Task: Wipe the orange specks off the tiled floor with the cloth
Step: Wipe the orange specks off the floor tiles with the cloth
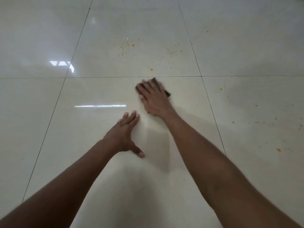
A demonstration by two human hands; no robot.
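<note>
While your left hand (125, 137) lies flat on the glossy tiled floor (98, 92), fingers (130, 116) straight and close together with the thumb splayed out toward you, your right hand (153, 97) presses down on the dark cloth (158, 83) farther ahead. That hand is blurred, but its fingers look extended and slightly spread over the cloth, which peeks out past the fingertips and at the right edge. The cloth sits just short of a grout line. Orange specks (133, 45) scatter across the tile beyond it, and more lie well off to the right.
</note>
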